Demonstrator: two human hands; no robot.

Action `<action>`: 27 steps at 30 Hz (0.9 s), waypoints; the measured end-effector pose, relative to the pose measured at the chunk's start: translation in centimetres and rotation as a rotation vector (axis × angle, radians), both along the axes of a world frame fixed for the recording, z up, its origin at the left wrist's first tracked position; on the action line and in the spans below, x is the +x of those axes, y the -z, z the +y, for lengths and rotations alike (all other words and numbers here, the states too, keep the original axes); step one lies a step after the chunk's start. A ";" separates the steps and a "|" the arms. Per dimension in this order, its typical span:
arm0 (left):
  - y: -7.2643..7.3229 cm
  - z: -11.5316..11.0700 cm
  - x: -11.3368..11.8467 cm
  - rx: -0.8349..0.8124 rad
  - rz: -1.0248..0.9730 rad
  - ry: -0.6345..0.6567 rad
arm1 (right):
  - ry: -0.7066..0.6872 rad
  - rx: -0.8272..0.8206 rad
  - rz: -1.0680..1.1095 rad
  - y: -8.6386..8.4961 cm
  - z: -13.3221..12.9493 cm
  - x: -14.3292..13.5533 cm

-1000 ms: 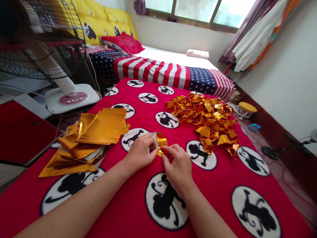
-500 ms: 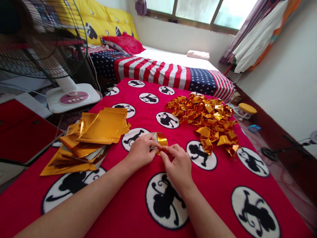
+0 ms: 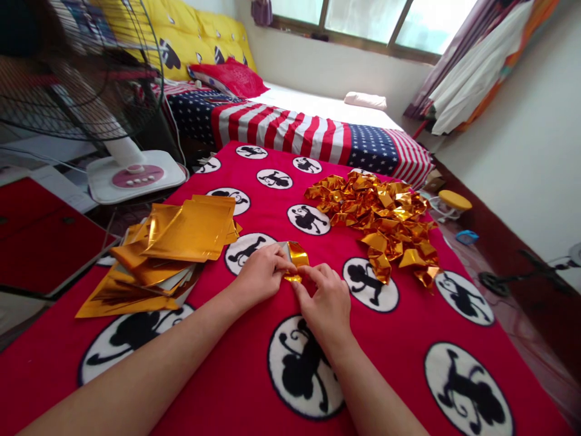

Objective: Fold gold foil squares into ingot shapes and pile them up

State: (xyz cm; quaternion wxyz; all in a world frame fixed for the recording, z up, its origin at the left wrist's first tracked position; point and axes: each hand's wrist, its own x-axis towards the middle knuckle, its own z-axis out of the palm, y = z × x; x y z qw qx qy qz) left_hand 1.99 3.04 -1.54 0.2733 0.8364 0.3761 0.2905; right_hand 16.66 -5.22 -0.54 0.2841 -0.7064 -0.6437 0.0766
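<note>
Foil piece, partly hidden, lies on the red surface, its visible long axis running near to far, far end toward the bed, between left hand, nearly closed, pinching it, and right hand, loosely curled against it, grip unclear.

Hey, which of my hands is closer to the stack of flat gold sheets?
Left. Your left hand is to the right of the stack of flat gold sheets; your right hand is farther off, beyond the left one.
</note>
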 end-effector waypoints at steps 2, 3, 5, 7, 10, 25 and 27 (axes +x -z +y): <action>-0.1 0.1 -0.1 -0.006 -0.013 0.018 | -0.006 -0.001 0.001 0.0 0.0 0.0; -0.1 0.0 -0.1 -0.009 -0.020 0.024 | -0.010 -0.004 0.000 0.0 0.0 0.1; -0.2 0.0 -0.3 -0.016 -0.046 0.033 | -0.020 -0.006 0.000 0.0 0.0 0.3; -0.2 -0.2 -0.6 -0.026 -0.105 0.037 | -0.035 -0.005 0.009 0.0 0.1 0.5; -0.3 -0.2 -1.2 0.008 -0.244 -0.032 | -0.063 0.005 0.025 0.0 0.4 1.0; -0.8 1.8 -3.7 0.032 -0.154 0.061 | -0.150 0.081 0.041 0.2 1.4 2.9; -1.0 1.7 -3.8 0.047 -0.140 0.088 | -0.152 0.089 0.039 0.4 1.4 2.9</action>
